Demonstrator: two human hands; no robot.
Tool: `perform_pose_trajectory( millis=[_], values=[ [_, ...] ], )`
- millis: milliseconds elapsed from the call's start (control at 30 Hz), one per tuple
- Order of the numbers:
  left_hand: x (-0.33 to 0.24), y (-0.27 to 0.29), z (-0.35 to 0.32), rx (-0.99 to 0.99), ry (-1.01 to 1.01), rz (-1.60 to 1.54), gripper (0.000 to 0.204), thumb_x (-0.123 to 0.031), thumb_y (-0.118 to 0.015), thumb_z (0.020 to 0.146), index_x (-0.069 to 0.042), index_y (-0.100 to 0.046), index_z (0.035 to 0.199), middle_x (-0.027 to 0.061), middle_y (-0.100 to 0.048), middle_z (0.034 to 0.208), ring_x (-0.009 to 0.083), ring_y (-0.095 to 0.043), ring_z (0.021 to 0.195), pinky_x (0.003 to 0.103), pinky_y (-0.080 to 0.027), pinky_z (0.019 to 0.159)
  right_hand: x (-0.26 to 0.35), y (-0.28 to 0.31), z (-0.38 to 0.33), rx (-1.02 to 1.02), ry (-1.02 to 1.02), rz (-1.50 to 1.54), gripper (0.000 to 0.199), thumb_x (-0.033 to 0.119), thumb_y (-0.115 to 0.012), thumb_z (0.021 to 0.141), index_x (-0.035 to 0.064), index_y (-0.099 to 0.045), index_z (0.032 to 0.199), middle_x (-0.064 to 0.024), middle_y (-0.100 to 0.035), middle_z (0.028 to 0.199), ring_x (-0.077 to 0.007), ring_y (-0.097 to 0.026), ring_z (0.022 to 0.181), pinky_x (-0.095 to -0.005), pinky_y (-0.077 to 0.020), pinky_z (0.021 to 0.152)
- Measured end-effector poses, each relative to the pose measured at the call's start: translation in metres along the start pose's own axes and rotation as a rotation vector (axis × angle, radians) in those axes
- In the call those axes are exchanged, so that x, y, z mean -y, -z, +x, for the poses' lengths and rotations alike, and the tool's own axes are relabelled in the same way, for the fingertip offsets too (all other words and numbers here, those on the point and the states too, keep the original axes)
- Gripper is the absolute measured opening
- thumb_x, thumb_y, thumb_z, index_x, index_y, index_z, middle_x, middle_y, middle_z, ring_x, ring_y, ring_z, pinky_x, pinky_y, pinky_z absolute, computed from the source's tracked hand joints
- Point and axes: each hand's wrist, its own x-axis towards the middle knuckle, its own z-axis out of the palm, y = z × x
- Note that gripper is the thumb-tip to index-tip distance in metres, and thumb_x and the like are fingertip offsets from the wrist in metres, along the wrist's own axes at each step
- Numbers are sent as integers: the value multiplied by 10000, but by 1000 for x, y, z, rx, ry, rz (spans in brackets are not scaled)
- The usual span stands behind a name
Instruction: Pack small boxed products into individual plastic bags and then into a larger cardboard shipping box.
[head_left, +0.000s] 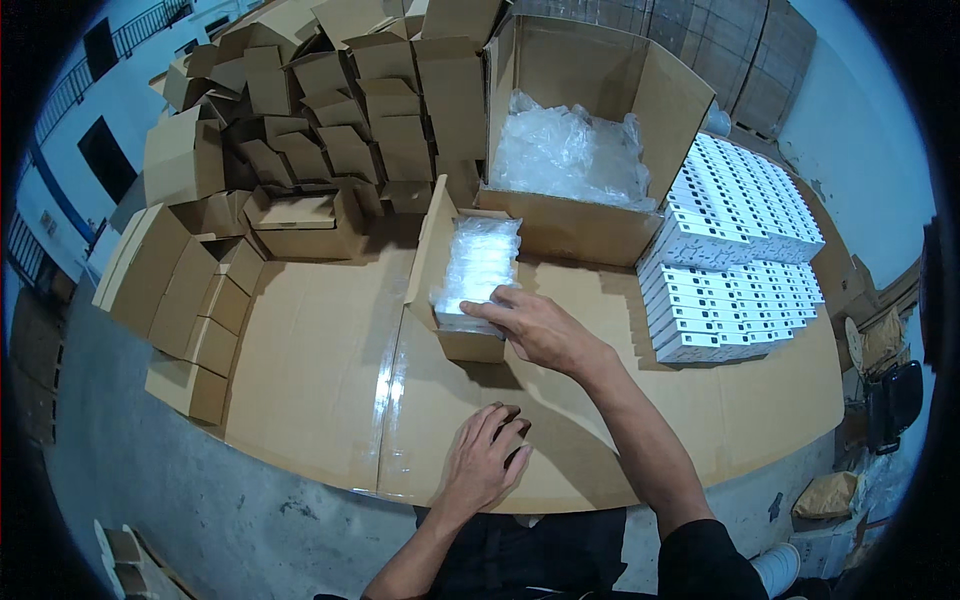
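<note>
A small open cardboard box (472, 347) stands in the middle of the table, its flap raised on the left. Inside it is a row of white items wrapped in clear plastic (480, 258). My right hand (540, 328) reaches over the box's near right corner. Its index finger stretches onto the near end of the wrapped row; the thumb is hidden. Nearer to me, my left hand (485, 462) rests on the cardboard-covered table (310, 380) with fingers bent and slightly apart. It appears to hold nothing, and a dark shadow lies under the fingertips.
Directly behind stands a large carton (580, 228) of crumpled clear plastic bags (570, 150). White printed boxes (735, 250) are stacked in rows at the right. Open brown boxes (330, 130) pile up at the back left, with more small boxes (190, 290) along the left edge.
</note>
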Motion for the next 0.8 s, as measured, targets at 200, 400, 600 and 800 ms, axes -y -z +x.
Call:
perform_pose_trajectory(
  millis=[200,400,600,800],
  values=[
    [-1,1,1,2,-3,-36,349,-167,-755,845,-71,-653,1165,128,-579,1294,332,-519,1272,458,-416,1076,2,5,-12,3,146,-75,527,382,-484,1019,152,-493,1493,-78,-419,1577,-362,-333,1469,-516,-280,1218],
    [-2,3,4,-11,-24,-20,348,-157,-754,842,-62,-652,1161,135,-582,1288,342,-522,1263,464,-418,1072,-8,-12,-17,167,59,-165,657,554,-385,1038,147,-406,1553,-46,-341,1636,-338,-181,1548,-614,-133,1242],
    [1,-1,1,-1,-45,-23,381,-177,-758,850,-32,-642,1183,168,-590,1270,370,-520,1254,463,-416,1079,-8,-16,-24,127,26,-100,707,595,-374,1028,139,-379,1568,-38,-312,1652,-335,-147,1559,-604,-109,1247],
    [4,-12,13,-471,346,-430,811,-143,-833,790,38,-377,1436,256,-386,1445,410,-457,1305,510,-398,1103,2,-5,-79,-470,-120,535,929,702,-333,977,26,-235,1608,-180,-260,1661,-335,-193,1551,-527,-148,1237]
  ],
)
